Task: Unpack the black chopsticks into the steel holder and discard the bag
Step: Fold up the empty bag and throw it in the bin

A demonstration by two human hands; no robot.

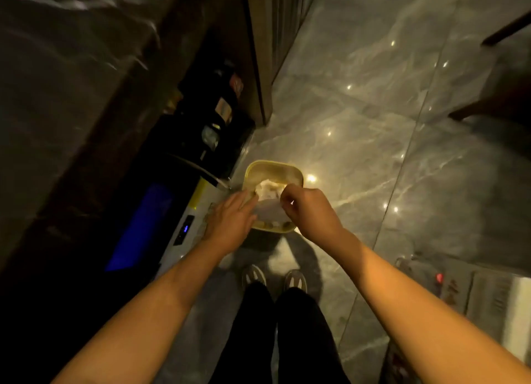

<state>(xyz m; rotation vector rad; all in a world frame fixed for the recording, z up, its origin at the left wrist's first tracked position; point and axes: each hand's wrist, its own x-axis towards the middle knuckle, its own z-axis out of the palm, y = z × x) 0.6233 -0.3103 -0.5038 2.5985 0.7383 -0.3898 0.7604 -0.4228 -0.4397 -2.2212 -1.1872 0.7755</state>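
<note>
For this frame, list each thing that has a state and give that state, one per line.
yellow bin: open, standing on the floor, partly filled with crumpled waste.
clear bag: over the bin's mouth, between both hands; not yet clearly released.
left hand: fingers extended, touching the bag's left edge.
right hand: fingers curled in a pinch at the bag's right edge.
appliance: beside the bin, small blue light lit.
chopsticks and steel holder: not in view.

Two hands: left hand (230,222), right hand (309,211); one bin (273,168); two shoes (254,276).
</note>
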